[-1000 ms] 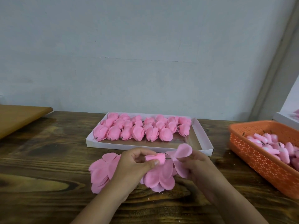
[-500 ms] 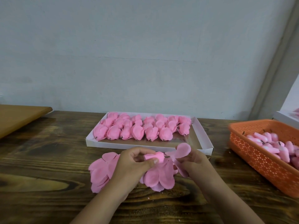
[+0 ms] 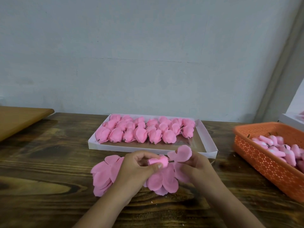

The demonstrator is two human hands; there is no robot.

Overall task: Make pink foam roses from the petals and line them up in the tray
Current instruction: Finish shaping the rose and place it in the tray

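Note:
My left hand (image 3: 136,168) pinches a small pink foam bud (image 3: 158,161) lying sideways, its dark stem pointing right. My right hand (image 3: 197,167) holds a pink petal piece (image 3: 182,153) at the stem's end, one lobe standing up. Loose flat petal pieces (image 3: 102,178) lie in a pile under and left of my hands, and more (image 3: 162,180) lie below the bud. Behind them a white tray (image 3: 148,148) holds several finished pink roses (image 3: 141,130) in rows along its far side.
An orange perforated basket (image 3: 263,163) at the right holds several pink buds (image 3: 283,148). A white box corner (image 3: 289,120) shows behind it. A light wooden board (image 3: 19,119) lies at the far left. The wall runs close behind the tray.
My right hand has brought the petal piece a little closer to the bud's stem. My left hand keeps its pinch on the bud.

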